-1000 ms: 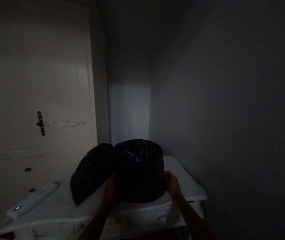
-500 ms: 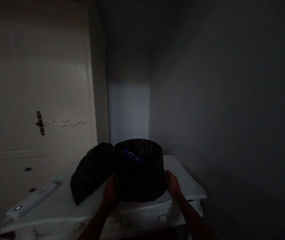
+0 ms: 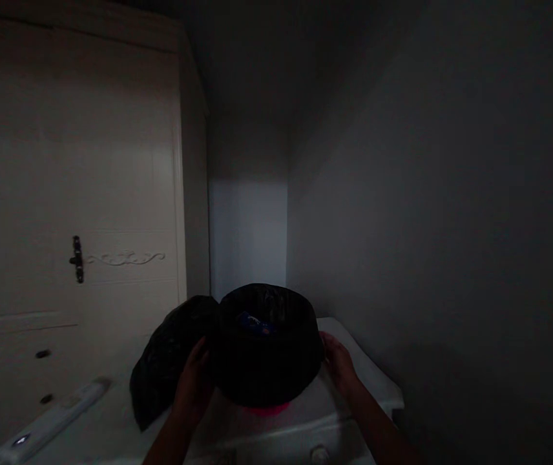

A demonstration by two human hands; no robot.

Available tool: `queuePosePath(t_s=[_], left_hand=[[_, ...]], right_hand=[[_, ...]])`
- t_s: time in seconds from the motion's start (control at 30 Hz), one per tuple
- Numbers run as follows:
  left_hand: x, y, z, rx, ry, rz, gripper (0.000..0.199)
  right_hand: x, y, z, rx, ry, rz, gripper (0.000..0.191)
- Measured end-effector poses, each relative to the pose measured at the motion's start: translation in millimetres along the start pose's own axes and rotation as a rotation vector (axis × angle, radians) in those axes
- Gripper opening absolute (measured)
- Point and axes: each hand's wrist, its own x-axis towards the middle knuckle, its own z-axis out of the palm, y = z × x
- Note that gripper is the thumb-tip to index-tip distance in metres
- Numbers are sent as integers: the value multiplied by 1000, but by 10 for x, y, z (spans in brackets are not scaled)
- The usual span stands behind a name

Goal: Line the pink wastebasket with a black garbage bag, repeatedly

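A round bin (image 3: 267, 368) lined with a black plastic bag stands on a white dresser top (image 3: 364, 374). Inside it lies a blue packet (image 3: 256, 323). Pink shows at the bin's base, below the bag. My left hand (image 3: 194, 381) is at the bin's left side, its fingers apart, near a puffed-out black bag (image 3: 165, 355). At the bin's right side, my right hand (image 3: 338, 361) has its fingers partly spread against or close to the bag; the dark hides whether they touch.
A white power strip (image 3: 53, 416) lies at the dresser's left. Behind on the left stands a white wardrobe (image 3: 126, 161) with a dark handle. A grey wall (image 3: 426, 226) rises on the right.
My left hand has moved left and its fingers have opened beside the bin. The right hand's fingers have loosened. Pink now shows under the bag, and the view has tilted up slightly.
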Motion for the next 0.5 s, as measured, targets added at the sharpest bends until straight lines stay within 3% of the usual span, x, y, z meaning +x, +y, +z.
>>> queuePosePath(t_s=[0.07, 0.17, 0.3, 0.5], left_hand=[[-98, 202, 71, 26, -77, 78, 72], [-219, 439, 159, 225, -172, 310, 82], [-224, 533, 140, 483, -179, 566, 74], [-141, 618, 113, 403, -111, 500, 86]], right_hand=[[-91, -157, 71, 77, -102, 14, 52], [-234, -315, 133, 134, -238, -75, 73], [-289, -331, 139, -81, -277, -252, 93], [-217, -340, 135, -441, -87, -401, 72]])
